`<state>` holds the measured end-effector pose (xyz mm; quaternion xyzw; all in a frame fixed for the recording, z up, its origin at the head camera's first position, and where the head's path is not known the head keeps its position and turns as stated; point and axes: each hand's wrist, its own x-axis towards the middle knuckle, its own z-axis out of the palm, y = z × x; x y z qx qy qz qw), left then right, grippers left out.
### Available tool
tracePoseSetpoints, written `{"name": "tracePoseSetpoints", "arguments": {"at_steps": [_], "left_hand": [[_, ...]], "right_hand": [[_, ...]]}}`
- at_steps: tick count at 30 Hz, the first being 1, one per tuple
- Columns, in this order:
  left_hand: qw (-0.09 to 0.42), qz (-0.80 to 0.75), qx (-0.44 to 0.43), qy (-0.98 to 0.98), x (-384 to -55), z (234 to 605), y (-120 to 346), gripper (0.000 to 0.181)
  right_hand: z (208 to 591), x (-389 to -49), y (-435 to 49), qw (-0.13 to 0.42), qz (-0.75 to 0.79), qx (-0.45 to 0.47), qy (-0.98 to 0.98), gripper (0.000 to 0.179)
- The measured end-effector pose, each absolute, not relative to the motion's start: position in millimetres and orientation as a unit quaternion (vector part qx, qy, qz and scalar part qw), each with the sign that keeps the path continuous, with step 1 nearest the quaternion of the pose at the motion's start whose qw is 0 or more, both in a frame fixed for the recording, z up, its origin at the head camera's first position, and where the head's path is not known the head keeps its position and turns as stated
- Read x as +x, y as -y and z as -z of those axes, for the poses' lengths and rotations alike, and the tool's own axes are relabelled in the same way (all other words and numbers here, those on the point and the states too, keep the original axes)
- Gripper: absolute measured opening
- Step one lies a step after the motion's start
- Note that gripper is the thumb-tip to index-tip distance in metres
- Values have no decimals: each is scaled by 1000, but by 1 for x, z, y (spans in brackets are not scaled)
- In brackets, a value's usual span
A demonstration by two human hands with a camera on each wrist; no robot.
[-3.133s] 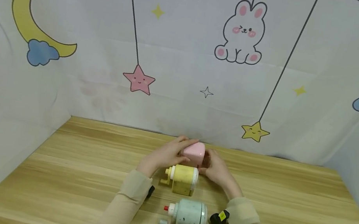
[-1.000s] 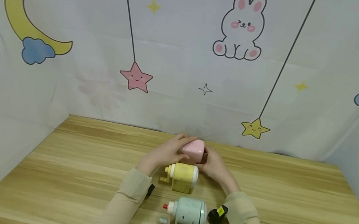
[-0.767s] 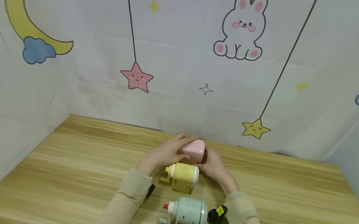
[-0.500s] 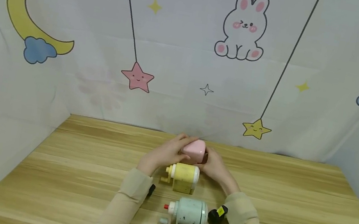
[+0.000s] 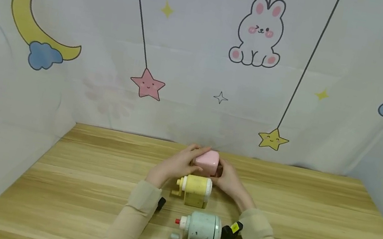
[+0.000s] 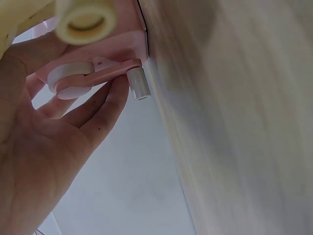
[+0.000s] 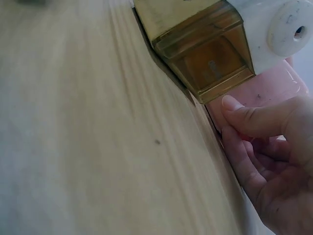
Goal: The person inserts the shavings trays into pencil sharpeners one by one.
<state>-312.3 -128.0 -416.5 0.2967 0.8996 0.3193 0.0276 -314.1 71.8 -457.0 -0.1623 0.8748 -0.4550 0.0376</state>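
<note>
A wooden table (image 5: 311,224) bears three crank pencil sharpeners in a row running away from the person (no brand or lettering is legible on any): a pale green sharpener (image 5: 201,231) nearest, a yellow sharpener (image 5: 196,190), and farthest a pink sharpener (image 5: 207,162). The left hand (image 5: 173,166) and right hand (image 5: 228,181) both clasp the pink one, fingers curled against its sides.

Pale cloth backdrop (image 5: 195,52) on three sides, printed with a white rabbit (image 5: 258,32), yellow moons, blue clouds, pink and yellow stars hung on drawn black strings; below, a light wooden tabletop (image 5: 311,224) with streaked grain; soft, even lighting.
</note>
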Motion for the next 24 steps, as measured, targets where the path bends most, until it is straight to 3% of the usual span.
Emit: {"name": "tracePoseSetpoints", "arguments": {"at_steps": [11, 24], "left_hand": [[58, -355, 276, -891, -312, 419, 130, 68], [70, -360, 268, -891, -312, 418, 129, 58]], "right_hand": [[465, -311, -77, 51, 501, -167, -848, 58], [450, -305, -93, 130, 530, -174, -820, 70]]}}
